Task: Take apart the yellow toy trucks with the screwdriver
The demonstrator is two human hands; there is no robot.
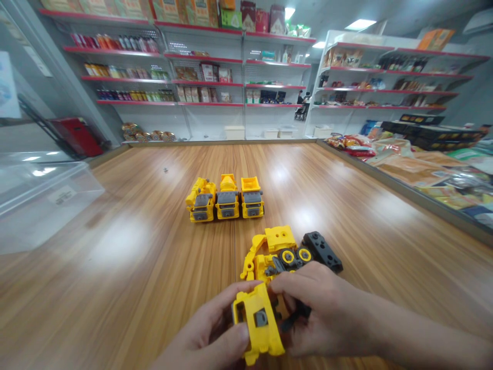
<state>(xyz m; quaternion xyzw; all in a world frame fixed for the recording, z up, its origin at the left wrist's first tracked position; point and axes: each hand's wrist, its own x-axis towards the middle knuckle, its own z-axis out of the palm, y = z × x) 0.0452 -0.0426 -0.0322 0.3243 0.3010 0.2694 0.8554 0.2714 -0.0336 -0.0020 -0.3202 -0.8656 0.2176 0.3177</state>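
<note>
My left hand (215, 329) grips a yellow toy truck cab (265, 329), thumb on its near side and fingers beneath. Close against its right side, my right hand (321, 303) has its fingers curled round a dark plastic part (296, 314), largely hidden by the fingers. Just beyond the hands lie loose toy truck parts: a yellow excavator arm (252, 257), a yellow block with holes (280, 237), black wheels with yellow rims (288, 256) and a black chassis piece (322, 251). Part of this pile is covered by my right hand.
Three assembled yellow toy trucks (228, 204) stand in a row farther back on the wooden table (154, 257). A clear plastic bin (50, 200) is at the left. Packaged goods (408, 164) lie beyond the right edge, and stocked shelves (208, 57) line the back.
</note>
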